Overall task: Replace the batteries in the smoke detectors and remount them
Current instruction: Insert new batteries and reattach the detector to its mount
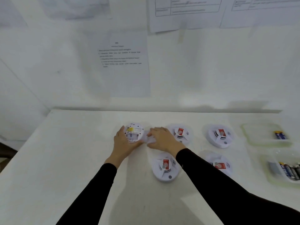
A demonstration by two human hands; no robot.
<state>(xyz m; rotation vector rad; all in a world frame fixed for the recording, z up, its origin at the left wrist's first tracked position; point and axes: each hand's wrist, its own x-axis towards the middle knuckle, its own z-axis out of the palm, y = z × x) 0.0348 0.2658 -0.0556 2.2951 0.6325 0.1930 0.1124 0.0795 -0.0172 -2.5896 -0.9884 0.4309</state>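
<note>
My left hand (122, 143) grips a round white smoke detector (134, 133) turned back side up, showing a yellow label and a battery bay. My right hand (162, 138) rests beside it, fingers on a white plastic piece (150, 138) that looks like a mounting plate or cover. Several other white detectors with red stickers lie face up on the white table (65, 159): one (181, 133) behind my right hand, one (220, 135) further right, one (165, 167) between my forearms, one (220, 165) partly hidden by my right sleeve.
At the right stand two clear plastic trays: the far tray (253, 135) holds a couple of batteries (280, 135), the near tray (267, 177) holds several batteries (290, 170). Printed sheets (125, 62) hang on the white wall behind the table. The table's left edge drops off.
</note>
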